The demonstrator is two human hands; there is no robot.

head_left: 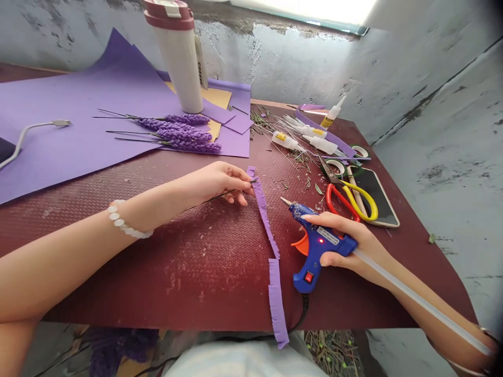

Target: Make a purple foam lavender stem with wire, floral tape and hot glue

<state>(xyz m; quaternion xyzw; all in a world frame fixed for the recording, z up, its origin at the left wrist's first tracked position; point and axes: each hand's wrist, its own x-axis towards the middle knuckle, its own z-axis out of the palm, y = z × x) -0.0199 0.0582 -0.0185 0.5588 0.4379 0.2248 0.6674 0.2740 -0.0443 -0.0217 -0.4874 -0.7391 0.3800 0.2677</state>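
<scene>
My left hand (220, 182) pinches a thin wire stem against the top end of a long fringed purple paper strip (266, 225), which runs down the maroon table (204, 262) and hangs over its front edge. My right hand (349, 243) grips a blue hot glue gun (314, 246) with an orange trigger. Its nozzle points up-left toward the strip, and a clear glue stick juts out behind along my forearm.
Finished purple paper lavender stems (176, 133) lie on purple sheets (78, 120) beside a white tumbler (178, 52). At the right are red-and-yellow scissors (348, 196), a phone (375, 193), tape rolls (359, 152), small glue bottles (306, 137) and stem scraps. A cable (27, 133) lies at the left.
</scene>
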